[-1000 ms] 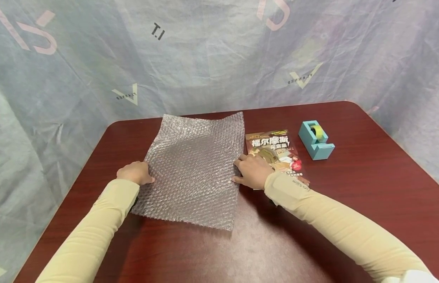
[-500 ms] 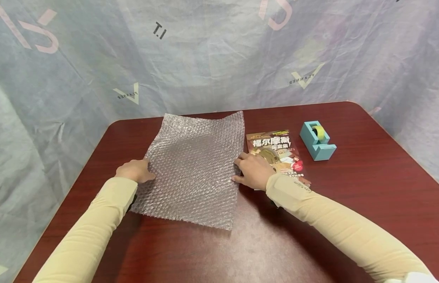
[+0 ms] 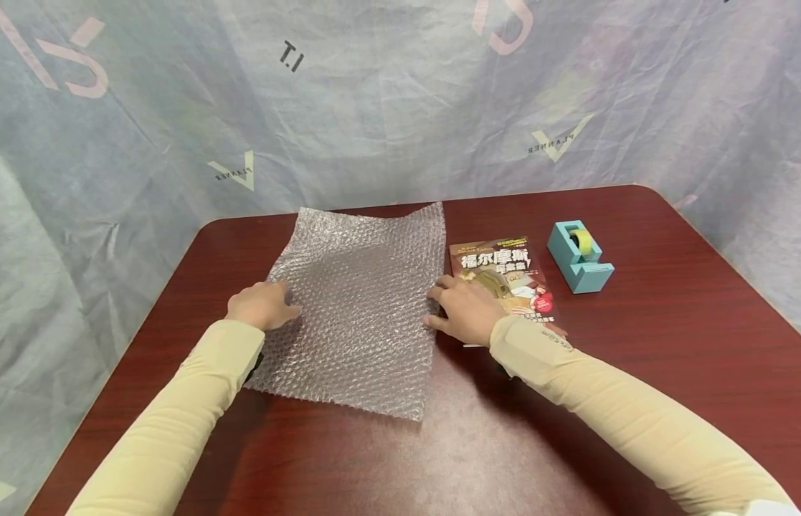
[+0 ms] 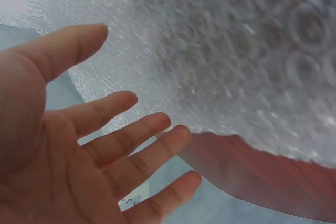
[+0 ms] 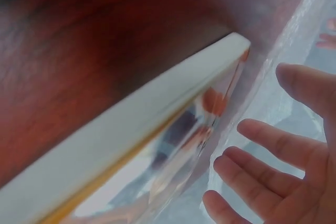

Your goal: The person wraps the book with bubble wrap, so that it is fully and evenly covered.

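Note:
A sheet of clear bubble wrap [image 3: 355, 322] lies spread on the dark red table, its far corners lifting a little. My left hand [image 3: 261, 304] is over the sheet's left edge. In the left wrist view that hand [image 4: 100, 129] has its fingers spread and relaxed, with nothing between them and the bubble wrap [image 4: 236, 61] beyond the fingertips. My right hand [image 3: 467, 312] is at the sheet's right edge and covers part of a book [image 3: 503, 265] with a colourful cover. The right wrist view shows loose fingers [image 5: 252, 182] beside the book's pale page edge [image 5: 131, 103].
A light blue tape dispenser [image 3: 577, 258] with a yellow roll stands right of the book. The table [image 3: 665, 287] has a rounded far edge, and a grey printed cloth [image 3: 387, 107] hangs behind it.
My left hand has shifted right and slightly away from me, further over the bubble wrap. My right hand has barely moved; the sheet, book and tape dispenser stay in place.

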`<state>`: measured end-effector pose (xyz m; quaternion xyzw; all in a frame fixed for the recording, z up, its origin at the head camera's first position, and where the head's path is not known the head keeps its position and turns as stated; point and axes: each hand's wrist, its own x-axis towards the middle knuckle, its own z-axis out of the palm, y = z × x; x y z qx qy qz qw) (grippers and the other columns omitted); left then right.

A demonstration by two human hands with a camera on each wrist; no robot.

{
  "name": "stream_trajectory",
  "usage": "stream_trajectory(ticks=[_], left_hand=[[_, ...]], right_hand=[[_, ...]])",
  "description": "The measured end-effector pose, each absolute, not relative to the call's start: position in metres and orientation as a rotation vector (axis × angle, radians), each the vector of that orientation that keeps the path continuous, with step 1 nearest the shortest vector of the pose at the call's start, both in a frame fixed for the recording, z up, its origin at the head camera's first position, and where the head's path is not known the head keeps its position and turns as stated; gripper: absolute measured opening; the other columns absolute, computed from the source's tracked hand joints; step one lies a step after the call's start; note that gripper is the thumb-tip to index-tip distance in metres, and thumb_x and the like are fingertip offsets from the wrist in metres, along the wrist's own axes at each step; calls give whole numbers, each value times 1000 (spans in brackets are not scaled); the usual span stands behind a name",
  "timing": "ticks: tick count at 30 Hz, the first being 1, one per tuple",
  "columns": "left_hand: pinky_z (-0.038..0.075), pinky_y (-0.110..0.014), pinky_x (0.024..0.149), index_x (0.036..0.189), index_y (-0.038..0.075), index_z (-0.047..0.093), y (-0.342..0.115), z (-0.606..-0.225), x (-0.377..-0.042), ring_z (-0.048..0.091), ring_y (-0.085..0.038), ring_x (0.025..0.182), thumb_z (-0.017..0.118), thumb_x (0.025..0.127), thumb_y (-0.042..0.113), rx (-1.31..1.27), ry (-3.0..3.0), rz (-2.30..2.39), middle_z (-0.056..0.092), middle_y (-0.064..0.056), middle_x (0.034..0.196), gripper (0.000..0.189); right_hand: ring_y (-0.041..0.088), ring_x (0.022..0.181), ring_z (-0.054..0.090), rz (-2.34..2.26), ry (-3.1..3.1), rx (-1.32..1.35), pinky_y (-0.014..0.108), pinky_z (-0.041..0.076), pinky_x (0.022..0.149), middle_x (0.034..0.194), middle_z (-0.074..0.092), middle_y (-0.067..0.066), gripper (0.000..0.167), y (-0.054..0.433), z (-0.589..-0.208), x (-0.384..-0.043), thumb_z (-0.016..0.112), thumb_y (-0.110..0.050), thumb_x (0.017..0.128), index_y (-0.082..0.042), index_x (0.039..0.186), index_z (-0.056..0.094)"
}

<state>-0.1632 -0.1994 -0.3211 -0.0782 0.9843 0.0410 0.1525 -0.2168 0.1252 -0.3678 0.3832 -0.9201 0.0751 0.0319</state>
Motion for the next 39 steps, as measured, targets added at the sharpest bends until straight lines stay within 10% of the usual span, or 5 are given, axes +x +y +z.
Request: stream_trajectory(ticks=[14, 21, 39], left_hand=[[52, -61, 86, 150, 1, 48, -172, -321, -172, 68, -43, 97, 60, 102, 33, -140, 3005, 72, 56, -27, 141, 59], [52, -62, 89, 147, -1, 51, -158, -320, -172, 62, -47, 115, 61, 102, 30, -87, 3071, 113, 56, -25, 142, 55], [57, -53, 78, 144, 8, 58, -103, -315, -188, 71, -40, 97, 60, 102, 36, -81, 3169, 87, 69, -19, 125, 50]], right_hand=[[42, 113, 64, 365, -2889, 1039, 54, 50, 97, 131, 62, 23, 44, 153, -356, -229, 70, -31, 97, 1, 128, 68], [41, 108, 66, 370, -2894, 983, 56, 53, 90, 128, 63, 23, 46, 171, -353, -233, 70, -30, 97, 1, 131, 66], [46, 121, 58, 403, -3001, 811, 62, 50, 92, 137, 56, 30, 49, 209, -344, -240, 65, -29, 100, 4, 136, 61]])
